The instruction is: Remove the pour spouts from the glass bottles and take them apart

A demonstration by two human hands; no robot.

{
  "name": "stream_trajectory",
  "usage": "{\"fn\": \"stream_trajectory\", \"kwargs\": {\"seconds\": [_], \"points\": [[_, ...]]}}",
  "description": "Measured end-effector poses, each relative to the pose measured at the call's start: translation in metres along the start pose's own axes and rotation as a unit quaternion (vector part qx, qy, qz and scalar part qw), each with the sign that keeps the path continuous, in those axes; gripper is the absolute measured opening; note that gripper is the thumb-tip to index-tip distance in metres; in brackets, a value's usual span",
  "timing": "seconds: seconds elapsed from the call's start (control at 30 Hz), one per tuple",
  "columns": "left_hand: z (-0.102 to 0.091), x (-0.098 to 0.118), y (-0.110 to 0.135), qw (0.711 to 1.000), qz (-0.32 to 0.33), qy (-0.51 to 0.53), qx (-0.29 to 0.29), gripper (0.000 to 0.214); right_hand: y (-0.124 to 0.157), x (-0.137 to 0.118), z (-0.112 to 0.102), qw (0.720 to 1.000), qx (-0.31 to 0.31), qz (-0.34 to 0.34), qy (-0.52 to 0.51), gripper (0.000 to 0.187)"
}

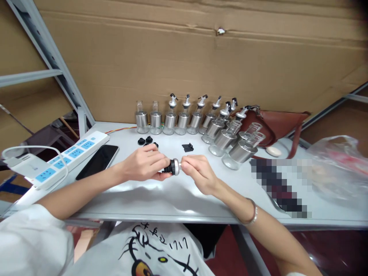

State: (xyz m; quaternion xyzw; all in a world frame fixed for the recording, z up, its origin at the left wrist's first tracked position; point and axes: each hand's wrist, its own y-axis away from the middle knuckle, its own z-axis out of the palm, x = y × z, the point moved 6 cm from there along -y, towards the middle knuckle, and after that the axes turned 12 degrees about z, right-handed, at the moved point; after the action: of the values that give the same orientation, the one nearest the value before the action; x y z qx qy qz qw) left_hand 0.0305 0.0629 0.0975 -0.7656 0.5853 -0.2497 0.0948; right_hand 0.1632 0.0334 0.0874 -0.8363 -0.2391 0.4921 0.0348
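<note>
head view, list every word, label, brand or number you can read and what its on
"1717", apparently, on the white printed fabric shirt; its other black strokes are unreadable.
White plastic power strip with blue sockets: any markings too small to read.
Round black-and-silver stopper: none readable.

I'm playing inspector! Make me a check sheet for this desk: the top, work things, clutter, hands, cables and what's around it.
Surface: pale tabletop, things along its back and sides.
Job's things: black-and-silver spout in hand; glass bottles with metal sleeves, some topped, some bare-necked; round black parts; thin black pieces.
Clutter: phone, brown bag, plastic bag.
Hands: left hand grips the spout's black end; right hand pinches its narrow end.
Cables: white cable loops over power strip; coloured wires lie behind.
Surroundings: cardboard behind, metal frame left.
</note>
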Motion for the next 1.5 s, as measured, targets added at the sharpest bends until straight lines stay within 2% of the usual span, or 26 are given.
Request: {"fn": "stream_trajectory", "kwargs": {"seconds": [0.07, 0.13, 0.2, 0.27, 0.3, 0.33, 0.37, 0.43, 0.47, 0.5, 0.53, 0.6, 0.7, 0.77, 0.87, 1.0, 1.1, 1.33, 1.5], "points": [[-0.010, -0.008, 0.000, 0.999, 0.002, -0.051, 0.004, 0.029, -0.006, 0.009, 0.007, 0.982, -0.017, 0.119, -0.148, 0.049], [-0.020, -0.014, -0.002, 0.995, 0.017, -0.099, 0.021, 0.033, -0.010, 0.013, 0.020, 0.931, -0.062, 0.204, -0.296, 0.052], [-0.026, -0.017, -0.006, 0.988, 0.042, -0.142, 0.045, 0.039, -0.015, 0.011, 0.033, 0.880, -0.116, 0.244, -0.392, 0.053], [-0.030, -0.019, -0.010, 0.980, 0.063, -0.175, 0.074, 0.045, -0.020, 0.010, 0.042, 0.855, -0.141, 0.255, -0.430, 0.052], [-0.031, -0.020, -0.012, 0.977, 0.069, -0.183, 0.089, 0.046, -0.023, 0.011, 0.043, 0.857, -0.136, 0.249, -0.430, 0.051], [-0.034, -0.023, -0.014, 0.975, 0.066, -0.185, 0.108, 0.046, -0.027, 0.012, 0.041, 0.872, -0.114, 0.233, -0.416, 0.050], [-0.038, -0.027, -0.016, 0.974, 0.050, -0.179, 0.131, 0.045, -0.029, 0.015, 0.036, 0.898, -0.078, 0.208, -0.380, 0.048], [-0.050, -0.042, -0.015, 0.973, -0.023, -0.148, 0.176, 0.040, -0.032, 0.020, 0.021, 0.962, 0.018, 0.143, -0.234, 0.042], [-0.057, -0.052, -0.012, 0.970, -0.074, -0.130, 0.192, 0.038, -0.032, 0.022, 0.014, 0.983, 0.064, 0.109, -0.131, 0.037], [-0.061, -0.062, -0.009, 0.968, -0.119, -0.115, 0.190, 0.037, -0.031, 0.023, 0.008, 0.992, 0.100, 0.079, -0.025, 0.031], [-0.063, -0.072, -0.007, 0.967, -0.156, -0.107, 0.168, 0.037, -0.029, 0.024, 0.005, 0.989, 0.120, 0.055, 0.066, 0.025], [-0.059, -0.088, -0.003, 0.969, -0.193, -0.126, 0.085, 0.034, -0.028, 0.027, 0.004, 0.975, 0.125, 0.021, 0.182, 0.021], [-0.038, -0.104, 0.001, 0.962, -0.196, -0.188, -0.033, 0.029, -0.027, 0.032, 0.009, 0.966, 0.092, 0.011, 0.241, 0.024], [-0.022, -0.111, 0.002, 0.948, -0.191, -0.244, -0.070, 0.025, -0.027, 0.035, 0.013, 0.965, 0.074, 0.031, 0.251, 0.019], [-0.004, -0.119, 0.001, 0.937, -0.193, -0.279, -0.082, 0.023, -0.025, 0.036, 0.016, 0.967, 0.065, 0.035, 0.244, 0.014], [0.012, -0.124, -0.005, 0.931, -0.179, -0.300, -0.104, 0.022, -0.025, 0.035, 0.013, 0.977, 0.084, -0.001, 0.197, 0.022], [0.023, -0.125, -0.014, 0.929, -0.159, -0.305, -0.135, 0.024, -0.027, 0.041, 0.012, 0.977, 0.087, 0.018, 0.195, 0.019], [0.032, -0.131, -0.019, 0.933, -0.129, -0.282, -0.182, 0.031, -0.027, 0.049, 0.023, 0.970, 0.021, 0.041, 0.240, 0.018], [0.031, -0.135, -0.011, 0.947, -0.110, -0.249, -0.173, 0.041, -0.023, 0.043, 0.035, 0.957, -0.046, 0.028, 0.284, 0.019]]}}
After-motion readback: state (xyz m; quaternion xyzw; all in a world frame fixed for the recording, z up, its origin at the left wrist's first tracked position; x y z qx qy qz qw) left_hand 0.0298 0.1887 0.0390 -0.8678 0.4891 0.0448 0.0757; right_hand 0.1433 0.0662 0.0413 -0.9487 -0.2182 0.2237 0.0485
